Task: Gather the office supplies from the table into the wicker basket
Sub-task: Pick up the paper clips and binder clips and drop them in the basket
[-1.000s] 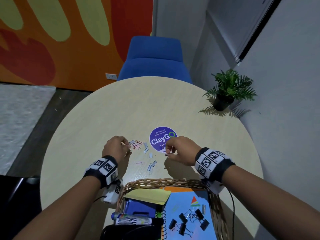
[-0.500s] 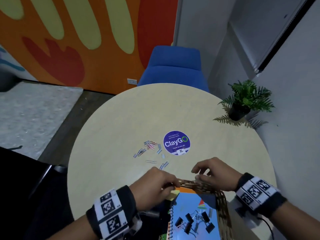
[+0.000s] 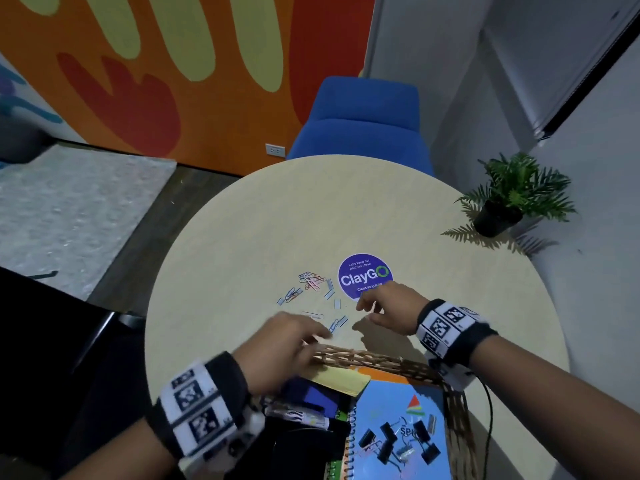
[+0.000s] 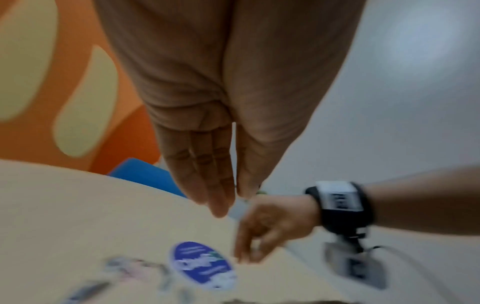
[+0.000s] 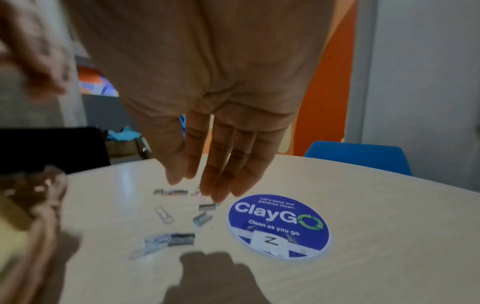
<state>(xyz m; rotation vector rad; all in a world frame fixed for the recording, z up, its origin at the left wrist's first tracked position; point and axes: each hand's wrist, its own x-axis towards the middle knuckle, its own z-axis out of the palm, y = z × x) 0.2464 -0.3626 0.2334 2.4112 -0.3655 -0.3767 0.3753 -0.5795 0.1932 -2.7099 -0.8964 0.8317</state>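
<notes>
Several coloured paper clips [image 3: 311, 280] and short staple strips [image 3: 337, 303] lie scattered on the round table [image 3: 263, 230], left of a purple sticker. The wicker basket [image 3: 375, 359] stands at the near edge and holds a blue notebook with black binder clips [image 3: 388, 441], a yellow pad and a marker. My left hand [image 3: 322, 336] reaches over the basket's far rim, fingers straight and empty, tips beside a clip pair [image 3: 338, 323]. My right hand [image 3: 363, 311] hovers over the sticker's near edge. In the right wrist view its fingers [image 5: 215, 185] hang straight above the staple strips [image 5: 207, 206], holding nothing.
A purple ClayGo sticker [image 3: 365, 276] is stuck flat on the table. A potted plant [image 3: 512, 199] stands at the far right edge by the wall. A blue chair [image 3: 360, 126] sits behind the table. A black chair is at the left.
Both hands were at the basket's rim half a second ago. They have since moved forward over the table toward the loose clips and staples, both empty.
</notes>
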